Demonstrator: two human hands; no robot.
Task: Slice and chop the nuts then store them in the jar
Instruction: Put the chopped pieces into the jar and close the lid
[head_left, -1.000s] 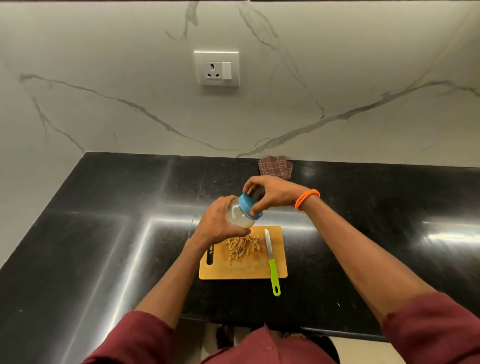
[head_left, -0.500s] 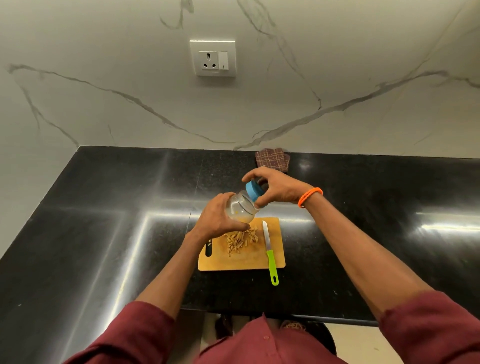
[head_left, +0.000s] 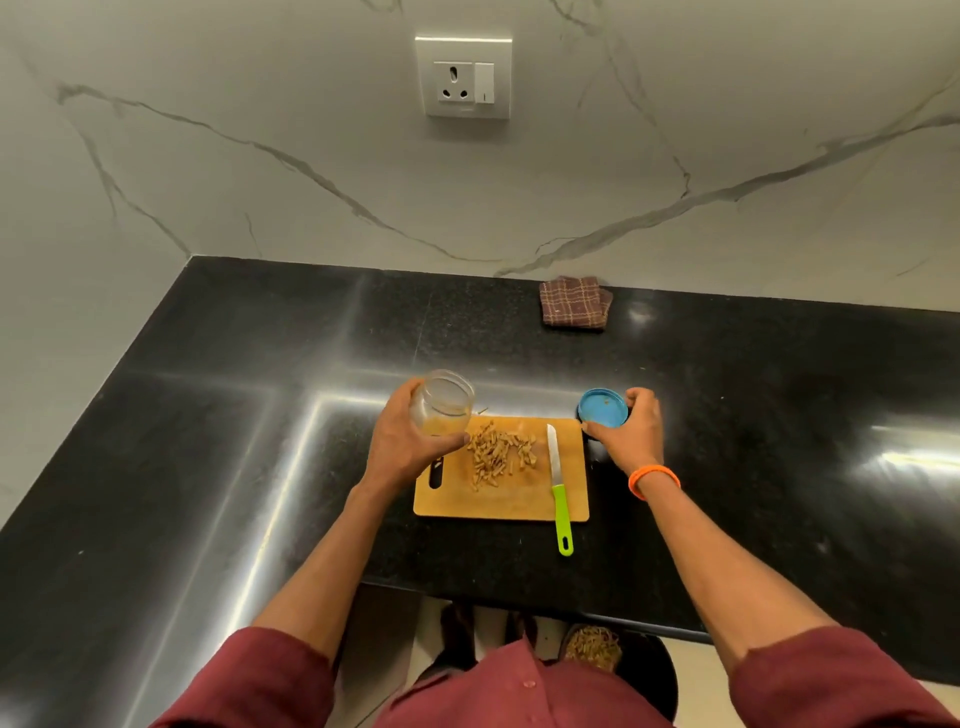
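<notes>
Two hands, two jobs: my left hand wraps its fingers round the clear jar, held tilted just above the left end of the chopping board; my right hand pinches the blue lid by its rim, low at the worktop just right of the board. I judge the jar light, rigid, smooth and breakable, so a full grip round its body suits it. Chopped nuts lie heaped mid-board, small, dry and loose; they should scatter easily, so scooping or sliding them beats pinching. Beside them lies the knife, best taken by its green handle. No label or writing is readable on anything.
</notes>
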